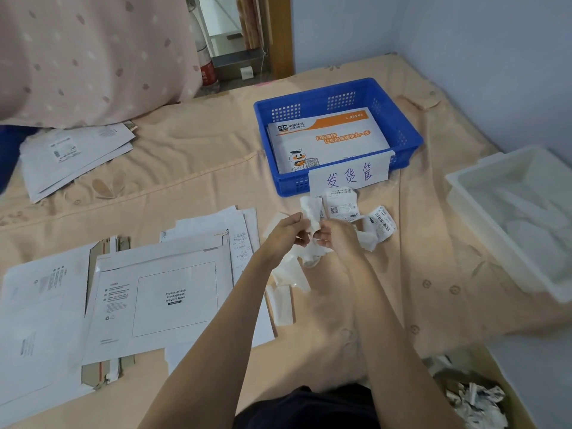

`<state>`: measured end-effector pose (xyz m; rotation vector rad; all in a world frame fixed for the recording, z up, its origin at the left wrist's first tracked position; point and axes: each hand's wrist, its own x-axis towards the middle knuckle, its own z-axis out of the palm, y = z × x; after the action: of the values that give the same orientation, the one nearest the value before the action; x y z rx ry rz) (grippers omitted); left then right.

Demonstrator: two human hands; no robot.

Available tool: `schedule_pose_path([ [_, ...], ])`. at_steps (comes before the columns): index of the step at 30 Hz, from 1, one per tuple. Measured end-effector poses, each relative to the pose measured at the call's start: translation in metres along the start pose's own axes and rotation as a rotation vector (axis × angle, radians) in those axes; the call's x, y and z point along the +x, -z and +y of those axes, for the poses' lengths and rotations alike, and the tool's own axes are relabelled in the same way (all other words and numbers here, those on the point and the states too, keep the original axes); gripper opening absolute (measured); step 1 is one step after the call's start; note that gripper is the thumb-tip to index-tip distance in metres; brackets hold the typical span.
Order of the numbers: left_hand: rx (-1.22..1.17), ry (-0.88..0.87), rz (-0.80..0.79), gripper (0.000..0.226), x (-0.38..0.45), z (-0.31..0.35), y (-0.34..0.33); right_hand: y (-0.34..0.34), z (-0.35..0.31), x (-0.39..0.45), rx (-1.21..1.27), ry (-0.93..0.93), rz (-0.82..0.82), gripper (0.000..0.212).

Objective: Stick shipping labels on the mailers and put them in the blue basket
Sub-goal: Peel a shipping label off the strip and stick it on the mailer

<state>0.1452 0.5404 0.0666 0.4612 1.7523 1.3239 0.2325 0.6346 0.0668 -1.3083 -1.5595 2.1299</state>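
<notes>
i see both forearms bare, rising from six o'clock and converging toward the centre of the view. left hand (289, 232): back toward the camera, fingers curled, tips pinched together at its two o'clock side. right hand (335, 235): just beside the left, at its three o'clock, fingers curled inward in a pinch. the two hands almost touch at the fingertips; both wrists are straight.
</notes>
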Motion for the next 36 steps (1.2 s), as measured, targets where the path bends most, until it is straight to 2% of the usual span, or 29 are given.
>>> schedule_pose_path([
  [2,0.038,-0.008,0.018,0.031,0.000,0.000,-0.004,-0.007,-0.001,0.002,-0.113,0.047,0.099,0.038],
  [4,0.054,-0.025,0.013,0.028,0.000,0.001,-0.007,-0.015,0.001,0.002,-0.217,0.133,0.127,0.043],
  [7,0.080,-0.061,0.028,0.023,-0.003,0.004,-0.014,-0.021,0.006,-0.002,-0.290,0.228,0.144,0.039],
  [10,0.058,-0.077,0.155,0.029,-0.007,0.004,-0.020,-0.025,0.008,-0.003,-0.363,0.290,0.193,0.037],
  [13,-0.016,0.004,0.352,0.047,-0.006,0.005,-0.030,-0.029,0.009,-0.004,-0.409,0.346,0.229,0.035],
  [17,0.067,-0.020,0.464,0.054,0.000,0.007,-0.037,-0.035,0.008,-0.004,-0.362,0.354,0.248,0.032],
  [22,0.169,-0.121,0.533,0.049,0.003,0.003,-0.039,-0.035,0.009,0.000,-0.342,0.326,0.263,0.036],
  [26,0.325,-0.232,0.659,0.049,0.003,-0.002,-0.039,-0.035,0.014,0.002,-0.438,0.324,0.354,0.043],
  [31,0.473,-0.224,0.730,0.053,0.000,0.001,-0.037,-0.035,0.016,0.001,-0.515,0.310,0.452,0.042],
  [34,0.336,-0.192,0.728,0.053,0.002,0.001,-0.041,-0.037,0.013,0.001,-0.397,0.245,0.417,0.038],
  [36,0.140,-0.198,0.632,0.051,0.008,-0.003,-0.041,-0.037,0.008,0.003,-0.121,0.148,0.355,0.033],
])
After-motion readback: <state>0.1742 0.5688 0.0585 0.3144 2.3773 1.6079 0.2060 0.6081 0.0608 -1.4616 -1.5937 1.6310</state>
